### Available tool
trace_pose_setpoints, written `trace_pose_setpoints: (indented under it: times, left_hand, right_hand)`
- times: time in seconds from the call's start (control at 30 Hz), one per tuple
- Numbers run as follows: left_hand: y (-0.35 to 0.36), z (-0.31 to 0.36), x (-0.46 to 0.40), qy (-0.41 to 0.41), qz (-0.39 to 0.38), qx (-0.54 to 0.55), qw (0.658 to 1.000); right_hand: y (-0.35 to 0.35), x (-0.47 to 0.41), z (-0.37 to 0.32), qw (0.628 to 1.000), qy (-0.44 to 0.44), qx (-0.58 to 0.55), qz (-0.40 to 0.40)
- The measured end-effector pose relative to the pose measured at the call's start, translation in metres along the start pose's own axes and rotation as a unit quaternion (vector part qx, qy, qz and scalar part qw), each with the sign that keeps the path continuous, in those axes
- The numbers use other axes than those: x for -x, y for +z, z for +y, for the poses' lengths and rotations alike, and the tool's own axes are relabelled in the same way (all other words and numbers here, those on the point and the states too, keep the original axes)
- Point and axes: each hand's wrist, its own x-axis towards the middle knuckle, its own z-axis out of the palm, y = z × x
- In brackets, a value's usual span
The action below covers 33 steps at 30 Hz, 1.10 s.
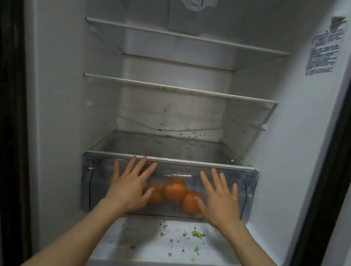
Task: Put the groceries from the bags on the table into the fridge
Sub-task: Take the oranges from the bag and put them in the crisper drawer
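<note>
Head view, fridge (287,133): door open, white interior seen straight on; outer edges dark and cut off at both sides of the frame.
Head view, crisper drawer (227,179): clear plastic, at the bottom of the compartment under a glass cover shelf (167,147); its front face is pushed almost flush with the shelf's front rim.
Head view, oranges (175,190): inside the drawer, bunched in the middle, seen only through the hazy plastic front; three or four show, the exact count hard to tell because the hands cover part of them.
Head view, left hand (129,188): flat against the left half of the drawer front, fingers spread and straight, gripping nothing; palm side hidden.
Head view, right hand (219,201): flat against the right half of the drawer front, fingers spread and straight, gripping nothing; thumb overlaps the rightmost orange.
Head view, forearms: bare, running in from the lower corners, cut off by the frame.
Head view, upper shelves (177,87): two glass shelves above, nothing on them.
Head view, fridge floor (150,241): white ledge in front of the drawer, strewn with dark specks and small green leaf scraps (197,234).
Head view, label (324,49): printed sticker on the right inner wall, text too small to read.
Head view, control housing (191,11): on the back wall at the top, its dial blurred.
</note>
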Motion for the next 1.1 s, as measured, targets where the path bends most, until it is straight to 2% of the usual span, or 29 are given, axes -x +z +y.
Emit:
trace_pose_setpoints:
  times: [0.27,0.4,0.57,0.7,0.87,1.1]
  left_hand:
    - [-0.017,0.026,0.071,-0.017,-0.003,-0.003,1.000]
    - [-0.011,0.059,0.140,-0.031,-0.002,0.014,0.999]
    - [0.010,0.110,0.249,-0.087,-0.041,0.056,0.994]
    - [0.008,0.132,0.324,-0.113,-0.058,0.044,0.991]
    - [0.001,0.133,0.425,-0.203,-0.056,0.032,0.977]
    - [-0.032,0.116,0.569,-0.351,-0.102,0.012,0.931]
  right_hand:
    - [-0.006,0.062,-0.004,0.996,-0.065,-0.065,0.014]
    - [-0.006,0.117,-0.005,0.993,-0.096,-0.074,0.008]
    - [0.002,0.211,-0.002,0.987,-0.110,-0.115,-0.027]
    - [0.012,0.280,0.001,0.973,-0.124,-0.172,-0.093]
    - [0.019,0.354,-0.025,0.951,-0.168,-0.195,-0.170]
    - [0.015,0.435,-0.111,0.908,-0.293,-0.199,-0.224]
